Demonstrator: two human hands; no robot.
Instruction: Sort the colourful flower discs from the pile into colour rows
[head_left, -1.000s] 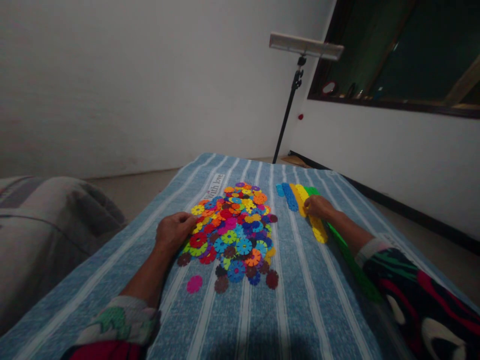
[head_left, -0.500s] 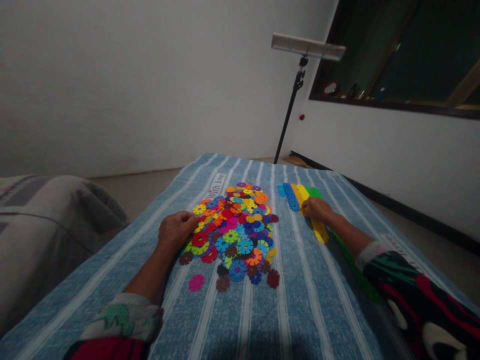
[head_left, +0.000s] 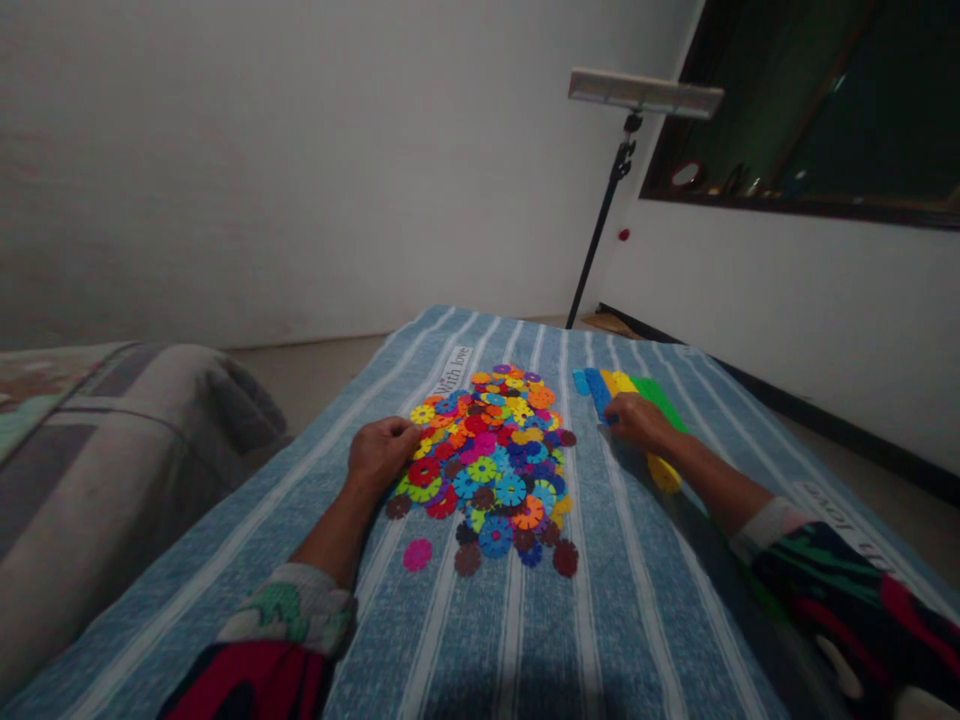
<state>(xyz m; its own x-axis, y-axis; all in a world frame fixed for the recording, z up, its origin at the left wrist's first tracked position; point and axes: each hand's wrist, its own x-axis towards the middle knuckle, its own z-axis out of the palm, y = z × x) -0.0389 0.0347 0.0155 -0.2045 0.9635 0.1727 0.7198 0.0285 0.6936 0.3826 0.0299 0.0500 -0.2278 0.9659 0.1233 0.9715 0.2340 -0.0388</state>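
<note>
A heap of colourful notched plastic discs (head_left: 484,465) lies on the striped blue cloth (head_left: 465,640). At the heap's left edge is my left hand (head_left: 381,452), thumb and fingers drawn together against the discs; whether one is pinched there I cannot make out. To the right, overlapping discs lie in rows by colour: a blue row (head_left: 597,390), a yellow row (head_left: 664,474) and a green row (head_left: 660,398). My right hand (head_left: 637,420) is closed, fingertips down at the near end of the blue row, covering part of the yellow one. What it holds is hidden.
A single pink disc (head_left: 418,554) lies apart at the heap's near left. A short light-blue row (head_left: 581,382) sits left of the blue one. Beyond the cloth stands a lamp on a black pole (head_left: 600,225). Grey bedding (head_left: 172,440) is at the left.
My view has swung slightly left, so the scene sits farther right. Against the cloth, my right hand has moved left from the yellow row to the blue row's near end. My left hand stays by the heap.
</note>
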